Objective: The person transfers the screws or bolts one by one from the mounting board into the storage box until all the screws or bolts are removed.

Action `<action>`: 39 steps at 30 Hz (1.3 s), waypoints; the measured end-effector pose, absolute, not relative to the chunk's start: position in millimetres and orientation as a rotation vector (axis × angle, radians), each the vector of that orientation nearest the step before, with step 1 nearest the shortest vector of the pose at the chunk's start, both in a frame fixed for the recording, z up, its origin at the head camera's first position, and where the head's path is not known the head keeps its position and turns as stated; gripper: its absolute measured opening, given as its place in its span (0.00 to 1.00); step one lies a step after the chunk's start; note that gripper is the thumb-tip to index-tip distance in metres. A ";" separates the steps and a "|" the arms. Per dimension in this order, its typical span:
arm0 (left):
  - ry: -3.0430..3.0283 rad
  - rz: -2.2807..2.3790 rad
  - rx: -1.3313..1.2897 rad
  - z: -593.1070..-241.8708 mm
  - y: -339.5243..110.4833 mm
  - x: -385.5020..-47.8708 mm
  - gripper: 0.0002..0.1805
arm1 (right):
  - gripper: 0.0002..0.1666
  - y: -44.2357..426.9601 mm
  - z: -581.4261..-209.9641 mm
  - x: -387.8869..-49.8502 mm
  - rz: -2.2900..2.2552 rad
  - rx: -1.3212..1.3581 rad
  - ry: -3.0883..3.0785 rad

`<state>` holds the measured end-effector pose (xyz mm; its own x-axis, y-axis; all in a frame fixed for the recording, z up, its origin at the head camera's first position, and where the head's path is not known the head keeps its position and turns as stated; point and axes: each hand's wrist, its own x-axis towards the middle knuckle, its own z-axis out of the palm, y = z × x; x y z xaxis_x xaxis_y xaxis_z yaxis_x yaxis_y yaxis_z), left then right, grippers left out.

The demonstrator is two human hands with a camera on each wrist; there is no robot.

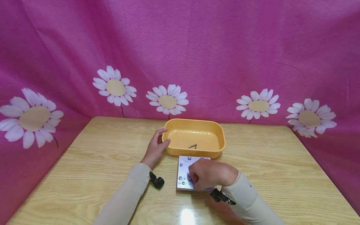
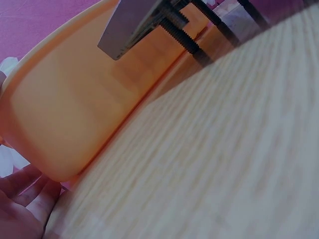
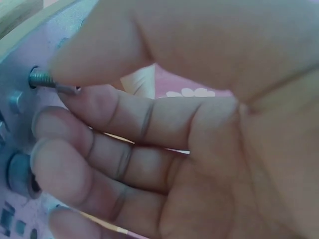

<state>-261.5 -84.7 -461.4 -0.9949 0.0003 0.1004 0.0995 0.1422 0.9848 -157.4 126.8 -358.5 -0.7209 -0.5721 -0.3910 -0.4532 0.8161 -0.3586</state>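
A silver metal plate (image 1: 184, 168) with several screws in it lies before a yellow plastic basin (image 1: 197, 153). My right hand (image 1: 209, 172) is over the plate. In the right wrist view its thumb and index finger pinch a threaded screw (image 3: 41, 77) standing in a plate hole, while the other fingers hang near a larger socket-head bolt (image 3: 22, 175). My left hand (image 1: 155, 148) rests against the basin's left end, thumb and fingers spread at its rim. Dark threaded bolts (image 2: 179, 37) stick out under the plate in the left wrist view.
A couple of small screws (image 1: 192, 146) lie inside the basin. Everything stands on a wood-grain table (image 1: 267, 162). A pink curtain (image 1: 211, 62) with printed daisies hangs round the table's back and sides.
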 end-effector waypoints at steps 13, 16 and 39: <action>-2.307 -2.017 -0.097 -460.7 -83.7 -260.8 0.23 | 0.11 127.5 -357.2 -157.3 -0.316 -0.799 2.503; -2.300 -2.020 -0.108 -460.8 -83.5 -260.7 0.23 | 0.11 129.6 -356.8 -158.3 -0.342 -0.837 2.496; -2.317 -1.998 -0.098 -461.4 -84.9 -261.9 0.22 | 0.10 141.6 -352.3 -167.4 -0.504 -1.154 2.550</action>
<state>-261.9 -84.9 -461.4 -0.9948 -0.0040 0.1022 0.1005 0.1472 0.9840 -167.4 141.6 -352.3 -0.6339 -0.7636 -0.1226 -0.6595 0.6165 -0.4301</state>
